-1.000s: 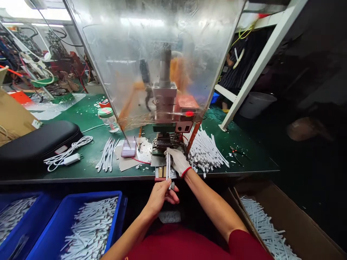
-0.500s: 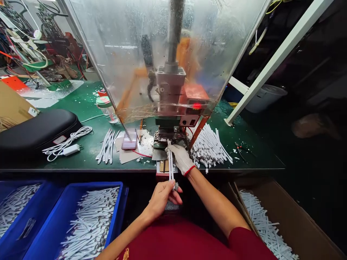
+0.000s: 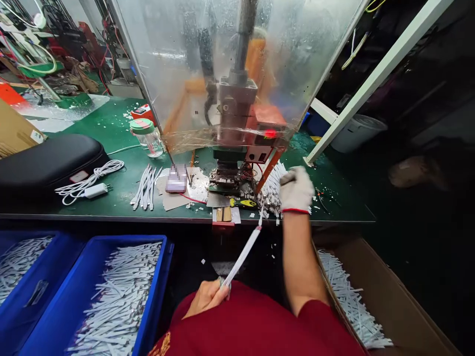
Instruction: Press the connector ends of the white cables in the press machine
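White flat strip (image 3: 241,257) runs on a diagonal from the person's left hand (image 3: 207,298) up past the bench edge, its thin top end near the right hand (image 3: 296,190). Left hand is bare and clenched on the strip's lower end, a small metal tip showing, and sits against a red shirt (image 3: 256,321). Right hand wears a white work glove, fingers curled, above a heap of white strips (image 3: 272,193); can't tell if it's gripping anything. Heap is on a green bench mat (image 3: 100,123), just right of a small press (image 3: 228,170) behind a plastic guard (image 3: 166,64). Yellow-and-black screwdriver (image 3: 243,202) lies in front of the press. Further left: smaller bundle of strips (image 3: 146,188), glass jar with green lid (image 3: 146,136), black case (image 3: 48,163). Below bench: blue crate (image 3: 154,296) of strips on the left, cardboard box (image 3: 386,291) of strips on the right.
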Tool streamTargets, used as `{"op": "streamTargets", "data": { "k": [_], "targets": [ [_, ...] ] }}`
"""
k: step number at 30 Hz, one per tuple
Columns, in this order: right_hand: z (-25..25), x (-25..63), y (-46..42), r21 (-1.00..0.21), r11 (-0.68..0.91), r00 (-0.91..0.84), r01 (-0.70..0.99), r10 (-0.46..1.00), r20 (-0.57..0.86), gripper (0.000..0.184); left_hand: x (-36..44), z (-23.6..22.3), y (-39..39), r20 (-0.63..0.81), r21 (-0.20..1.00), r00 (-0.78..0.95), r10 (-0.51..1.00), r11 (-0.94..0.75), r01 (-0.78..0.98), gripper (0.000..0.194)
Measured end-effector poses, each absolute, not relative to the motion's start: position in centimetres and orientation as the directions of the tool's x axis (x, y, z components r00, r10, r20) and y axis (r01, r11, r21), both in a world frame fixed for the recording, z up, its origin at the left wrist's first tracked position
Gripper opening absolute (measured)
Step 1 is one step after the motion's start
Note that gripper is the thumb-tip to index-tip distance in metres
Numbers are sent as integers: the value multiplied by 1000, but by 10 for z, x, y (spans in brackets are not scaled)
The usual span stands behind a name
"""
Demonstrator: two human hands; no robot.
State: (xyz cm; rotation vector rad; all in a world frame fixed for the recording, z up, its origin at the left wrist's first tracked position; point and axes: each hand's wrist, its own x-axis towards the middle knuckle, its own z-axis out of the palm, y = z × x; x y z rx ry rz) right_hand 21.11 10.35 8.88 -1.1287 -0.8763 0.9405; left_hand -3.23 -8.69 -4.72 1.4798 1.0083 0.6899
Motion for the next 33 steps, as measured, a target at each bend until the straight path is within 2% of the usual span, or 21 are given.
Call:
{"op": "streamTargets", "data": {
  "k": [2,4,6,9,12,15,18,20,22,26,31,33],
  "targets": [
    [100,236,103,-956,249,466,-153,872,152,40,-39,-54,-96,-153,980,479,865,72,183,55],
    [95,247,89,-979,186,410,-88,902,134,38,-44,-59,-99,-207,978,516,831,159,136,56],
    [78,245,69,-992,17,245,122,968,47,33,-48,-62,-97,-253,966,544,800,243,92,58],
    [49,234,42,-857,-95,132,507,991,-31,20,-52,-64,-94,-294,949,543,786,307,70,60],
    [33,225,31,-747,-103,62,657,995,-82,20,-55,-62,-95,-291,956,527,798,265,126,58],
    [31,216,24,-785,-135,-132,605,955,-265,31,-58,-59,-99,-260,961,506,822,169,219,55],
    [31,204,12,-826,-207,-409,524,790,-457,23,-60,-60,-102,-232,954,480,846,100,284,54],
    [29,194,2,-857,-238,-538,457,693,-480,28,-62,-61,-103,-229,948,466,855,87,307,54],
    [25,183,-6,-893,-270,-601,360,665,-443,36,-63,-63,-104,-240,944,455,858,96,316,54],
    [15,166,-14,-925,-331,-584,188,719,-376,39,-64,-64,-102,-257,941,455,853,113,319,55],
    [15,156,-14,-915,-388,-367,108,840,-399,36,-66,-70,-101,-206,937,487,849,28,349,53],
    [22,163,-9,-925,-380,-271,17,889,-371,35,-72,-74,-104,-166,927,436,885,-11,374,48]
  ]
}}
